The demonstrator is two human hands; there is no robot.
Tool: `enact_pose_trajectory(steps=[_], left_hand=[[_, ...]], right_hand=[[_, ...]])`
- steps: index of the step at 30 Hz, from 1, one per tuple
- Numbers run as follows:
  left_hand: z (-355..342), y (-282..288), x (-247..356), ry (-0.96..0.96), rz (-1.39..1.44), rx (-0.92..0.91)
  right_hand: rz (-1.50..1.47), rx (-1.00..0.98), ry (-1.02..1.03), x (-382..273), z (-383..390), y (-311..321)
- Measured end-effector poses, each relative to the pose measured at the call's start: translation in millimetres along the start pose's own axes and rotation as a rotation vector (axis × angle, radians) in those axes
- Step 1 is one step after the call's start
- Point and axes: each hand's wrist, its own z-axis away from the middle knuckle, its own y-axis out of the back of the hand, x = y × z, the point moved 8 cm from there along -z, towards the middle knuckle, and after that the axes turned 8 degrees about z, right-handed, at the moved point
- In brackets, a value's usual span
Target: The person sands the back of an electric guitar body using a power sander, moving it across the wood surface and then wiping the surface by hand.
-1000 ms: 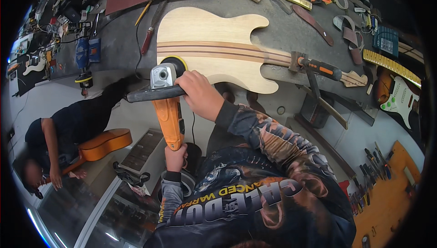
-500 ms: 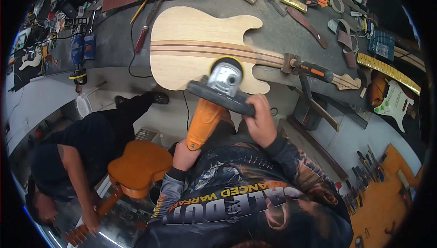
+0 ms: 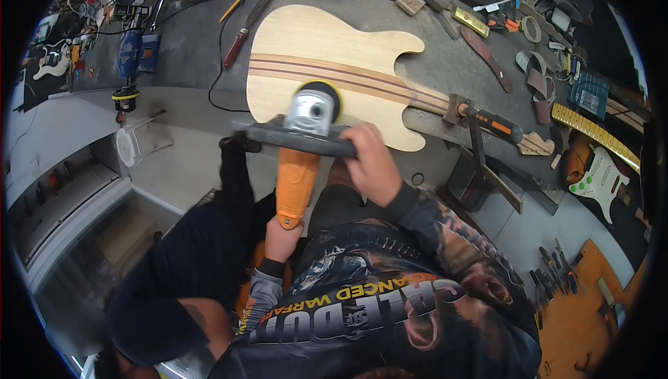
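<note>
Sander (image 3: 306,135) held over pale guitar body (image 3: 327,66), right hand (image 3: 372,163) fingers gripping side handle, left hand (image 3: 282,236) gripping orange body.

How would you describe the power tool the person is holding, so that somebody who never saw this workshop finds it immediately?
Start at the grey workbench and find the large unfinished wooden guitar body with dark stripes along its middle. At its near edge is the sander, held by the left hand at the rear and the right hand on the black side handle. Its orange grip and silver head set it apart.
</note>
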Motion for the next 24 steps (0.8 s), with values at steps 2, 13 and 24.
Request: enact_pose_trajectory(steps=[2,13,24], left_hand=[[0.9,10.2,-11.4,0.126,0.112,0.032],[8.2,36.7,-18.5,0.182,0.25,0.227],[-2.0,-23.2,26.8,-0.072,-0.271,-0.107]], right_hand=[[-0.037,-0.051,0.082,-16.4,-31.9,-27.9],[-0.053,-0.105,0.18,-34.3,-63.7,-79.1],[0.017,0.038,-0.197,18.1,79.4,52.5]])
